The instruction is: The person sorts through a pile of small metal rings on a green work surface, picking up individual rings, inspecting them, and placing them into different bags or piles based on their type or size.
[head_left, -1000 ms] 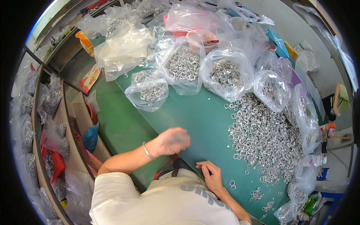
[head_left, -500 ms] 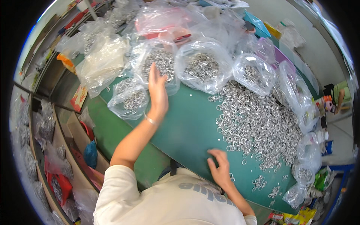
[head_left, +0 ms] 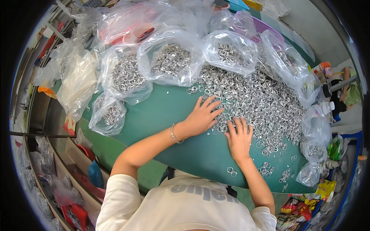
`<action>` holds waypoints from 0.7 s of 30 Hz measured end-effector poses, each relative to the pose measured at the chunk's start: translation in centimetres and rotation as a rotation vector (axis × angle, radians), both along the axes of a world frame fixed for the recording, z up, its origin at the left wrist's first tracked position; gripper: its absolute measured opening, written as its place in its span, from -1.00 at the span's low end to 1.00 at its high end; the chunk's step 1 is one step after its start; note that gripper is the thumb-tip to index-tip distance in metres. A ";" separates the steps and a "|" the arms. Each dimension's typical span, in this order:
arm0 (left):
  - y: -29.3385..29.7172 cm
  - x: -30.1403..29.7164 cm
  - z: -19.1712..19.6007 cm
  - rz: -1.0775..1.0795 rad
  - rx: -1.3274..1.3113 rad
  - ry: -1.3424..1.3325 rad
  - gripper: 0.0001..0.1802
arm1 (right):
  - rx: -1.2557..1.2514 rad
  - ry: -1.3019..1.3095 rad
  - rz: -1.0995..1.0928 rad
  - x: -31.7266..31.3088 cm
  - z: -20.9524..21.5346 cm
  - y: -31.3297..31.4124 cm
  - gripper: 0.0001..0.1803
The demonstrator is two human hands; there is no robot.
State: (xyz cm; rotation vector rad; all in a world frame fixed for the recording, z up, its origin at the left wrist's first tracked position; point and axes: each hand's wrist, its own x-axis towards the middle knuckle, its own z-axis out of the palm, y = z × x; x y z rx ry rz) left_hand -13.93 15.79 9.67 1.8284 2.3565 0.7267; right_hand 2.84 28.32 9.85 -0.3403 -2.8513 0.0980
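A broad heap of silver metal rings covers the right half of the green tabletop. At its left edge my left hand lies with fingers spread, the tips touching the outermost rings. Close beside it, my right hand rests palm down with fingers apart at the heap's near edge. Neither hand grips anything that I can see. Beyond the hands stand open clear plastic bags of rings: a small bag on the left, then a larger bag, a middle bag and another bag.
Small clusters of rings lie near the table's front right. More clear bags line the right edge, by a plastic bottle. A purple basin stands behind. Compartments with bagged rings stand on the left. Another person is partly visible far right.
My left hand has moved right, from above a bag of rings to the heap's left edge. My right hand has moved forward to the heap. The view has shifted too.
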 end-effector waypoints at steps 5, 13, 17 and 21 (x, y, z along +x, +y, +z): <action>-2.7 0.9 0.0 -0.020 -0.015 -0.022 -0.60 | -0.046 0.203 0.022 1.3 -0.1 3.2 -0.73; -5.7 -0.1 0.8 0.235 0.259 -0.414 -0.63 | -0.221 0.348 -0.246 1.7 1.4 5.6 -0.91; -5.5 -1.3 0.2 0.434 0.475 -1.111 -0.65 | -0.283 0.391 -0.173 0.0 3.7 3.4 -0.82; -4.8 -2.0 1.7 0.449 0.637 -1.757 -0.56 | -0.431 0.204 0.075 -3.0 4.4 -0.3 -0.62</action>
